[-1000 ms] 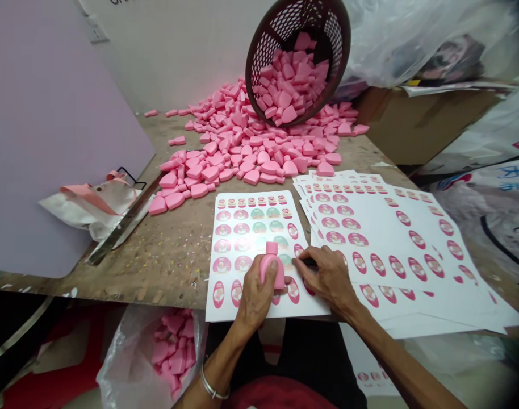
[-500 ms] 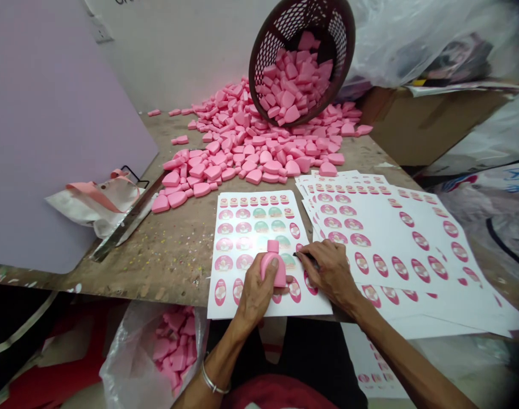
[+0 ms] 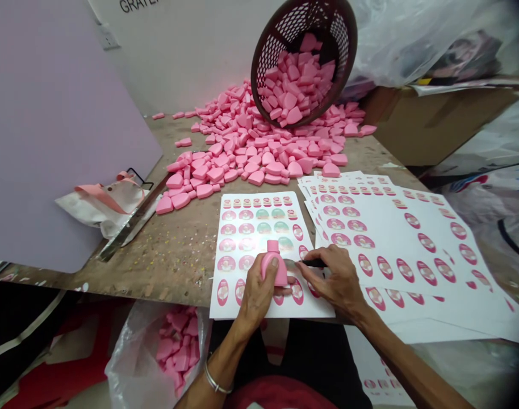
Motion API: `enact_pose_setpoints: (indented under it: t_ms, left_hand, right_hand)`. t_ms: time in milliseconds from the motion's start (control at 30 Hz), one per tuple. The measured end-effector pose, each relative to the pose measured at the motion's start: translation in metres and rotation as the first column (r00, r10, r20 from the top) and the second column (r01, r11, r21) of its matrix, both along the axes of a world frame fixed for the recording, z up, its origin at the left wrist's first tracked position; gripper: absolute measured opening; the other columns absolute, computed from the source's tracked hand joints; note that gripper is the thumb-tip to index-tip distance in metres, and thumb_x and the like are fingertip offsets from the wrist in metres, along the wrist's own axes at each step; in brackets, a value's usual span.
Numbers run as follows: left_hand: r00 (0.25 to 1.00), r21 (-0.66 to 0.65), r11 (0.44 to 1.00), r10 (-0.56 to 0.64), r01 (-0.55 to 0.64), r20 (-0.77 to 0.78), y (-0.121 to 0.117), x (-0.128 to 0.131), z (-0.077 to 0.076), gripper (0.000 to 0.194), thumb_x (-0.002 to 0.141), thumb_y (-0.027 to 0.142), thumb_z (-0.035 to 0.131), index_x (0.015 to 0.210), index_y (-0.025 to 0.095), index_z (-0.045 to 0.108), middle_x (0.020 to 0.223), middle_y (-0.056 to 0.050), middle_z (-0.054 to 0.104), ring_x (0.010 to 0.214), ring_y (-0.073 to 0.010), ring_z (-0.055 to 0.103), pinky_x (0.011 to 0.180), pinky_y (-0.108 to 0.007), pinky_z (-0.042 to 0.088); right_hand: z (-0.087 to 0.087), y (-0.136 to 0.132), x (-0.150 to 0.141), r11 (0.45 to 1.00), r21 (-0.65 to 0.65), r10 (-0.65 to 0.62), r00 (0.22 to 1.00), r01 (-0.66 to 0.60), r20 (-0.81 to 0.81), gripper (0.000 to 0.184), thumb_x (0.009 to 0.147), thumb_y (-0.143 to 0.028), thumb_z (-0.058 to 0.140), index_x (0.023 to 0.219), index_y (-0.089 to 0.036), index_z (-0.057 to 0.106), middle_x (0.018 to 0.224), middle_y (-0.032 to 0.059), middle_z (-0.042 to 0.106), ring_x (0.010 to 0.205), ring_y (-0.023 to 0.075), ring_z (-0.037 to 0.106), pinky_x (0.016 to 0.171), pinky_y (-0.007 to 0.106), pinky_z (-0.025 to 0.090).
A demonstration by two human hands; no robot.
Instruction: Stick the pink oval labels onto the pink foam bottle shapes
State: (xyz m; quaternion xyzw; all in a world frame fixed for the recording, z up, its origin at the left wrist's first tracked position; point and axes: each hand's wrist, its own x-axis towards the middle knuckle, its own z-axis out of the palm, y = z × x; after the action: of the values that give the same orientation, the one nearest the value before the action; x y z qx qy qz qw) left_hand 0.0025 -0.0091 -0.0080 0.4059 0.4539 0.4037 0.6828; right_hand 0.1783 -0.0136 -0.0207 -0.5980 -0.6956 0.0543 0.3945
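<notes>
Pink, the bottle [image 3: 275, 274] is pinched by my left hand [image 3: 257, 292], neck pointing away, over the label sheet [image 3: 308, 308]. My right hand [image 3: 338, 276] pinches a dark-handled tool [image 3: 315, 263]; a green label [image 3: 289, 264], flat a moment ago, now seems lifted on its tip, apparently free of the sheet. Beneath the table [image 3: 174, 284], a clear bag [image 3: 129, 346] holds pink bottles [image 3: 180, 343]; farther back, a tipped brown basket [image 3: 279, 34] spills more.

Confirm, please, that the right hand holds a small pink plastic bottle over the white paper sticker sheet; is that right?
Only the side is wrong: the head view shows the left hand holding the pink bottle over the sticker sheet.
</notes>
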Motion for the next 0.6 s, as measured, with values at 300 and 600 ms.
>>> enact_pose_setpoints:
  t_ms: [300,600]
  left_hand:
    - [0.945,-0.186,0.974,0.175,-0.126,0.276,-0.003,0.001,0.005,0.059,0.085,0.064,0.044,0.106,0.011,0.059,0.081,-0.009,0.069,0.069,-0.0202,0.069,0.056,-0.029,0.057]
    - [0.936,-0.174,0.981,0.138,-0.084,0.324,-0.006,-0.003,0.013,0.063,0.085,0.067,0.04,0.112,0.014,0.059,0.081,-0.007,0.07,0.067,-0.0188,0.068,0.057,-0.029,0.056]
  right_hand:
    - [0.035,-0.006,-0.018,0.94,-0.332,-0.121,0.842,-0.073,-0.526,0.033,0.076,-0.047,0.066,0.096,-0.021,0.071,0.067,-0.0002,0.063,0.057,0.0126,0.055,0.051,0.025,0.044]
    - [0.03,-0.008,-0.033,0.95,-0.28,-0.024,0.864,-0.137,-0.502,0.025,0.077,-0.043,0.066,0.09,-0.024,0.074,0.091,0.0052,0.073,0.085,0.0231,0.068,0.075,0.035,0.054]
